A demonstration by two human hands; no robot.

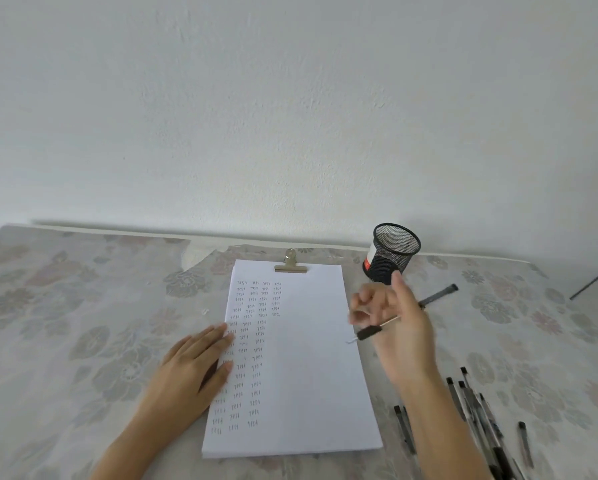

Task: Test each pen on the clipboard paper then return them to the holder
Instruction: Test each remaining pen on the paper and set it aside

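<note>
White clipboard paper lies in the middle of the table under a gold clip; rows of small pen marks fill its left half. My left hand rests flat on the paper's left edge, fingers straight. My right hand hovers blurred above the paper's right edge and holds a black pen with its tip pointing left, its capped end sticking out to the right. The black mesh pen holder stands behind the hand, at the back right; no pens show inside it.
Several black pens lie loose on the flowered tablecloth at the front right. A white wall rises right behind the table. A dark thin rod slants at the far right edge.
</note>
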